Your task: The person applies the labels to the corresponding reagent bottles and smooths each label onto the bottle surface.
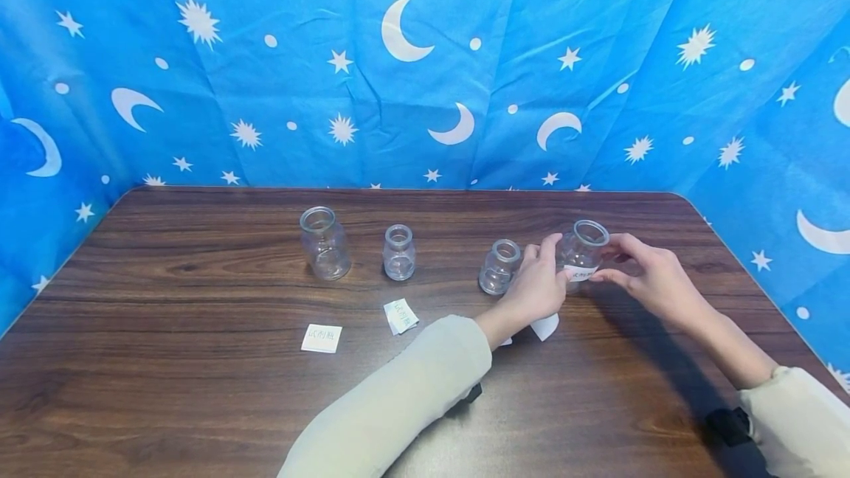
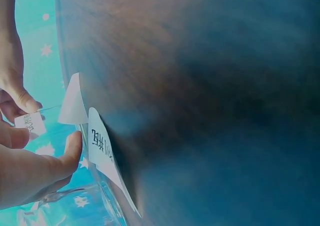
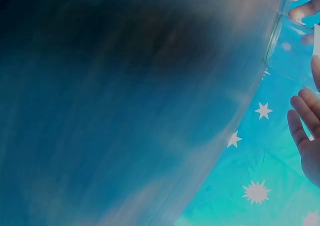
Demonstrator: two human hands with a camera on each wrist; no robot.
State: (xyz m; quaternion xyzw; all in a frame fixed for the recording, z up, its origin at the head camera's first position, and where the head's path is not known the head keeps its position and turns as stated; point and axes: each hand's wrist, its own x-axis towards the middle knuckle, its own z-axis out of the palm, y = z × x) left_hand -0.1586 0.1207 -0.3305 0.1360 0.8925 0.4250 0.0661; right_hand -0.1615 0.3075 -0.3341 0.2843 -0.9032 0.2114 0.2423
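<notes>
While the jar is upright toward the right edge of the counter, the left grip holds its left side; the right grip, equally near opposite, reaches its label, whether pinching I cannot tell.

Jar: clear glass, with a thick rounded rim and an open mouth
Jar's pose: mouth up, base partly hidden
Jar's place: right part of the surface, between the left fingers and right fingers
Label: small white rectangle, dark handwritten characters
Label's place: across the jar's near side, writing outward, right thumb at one end
</notes>
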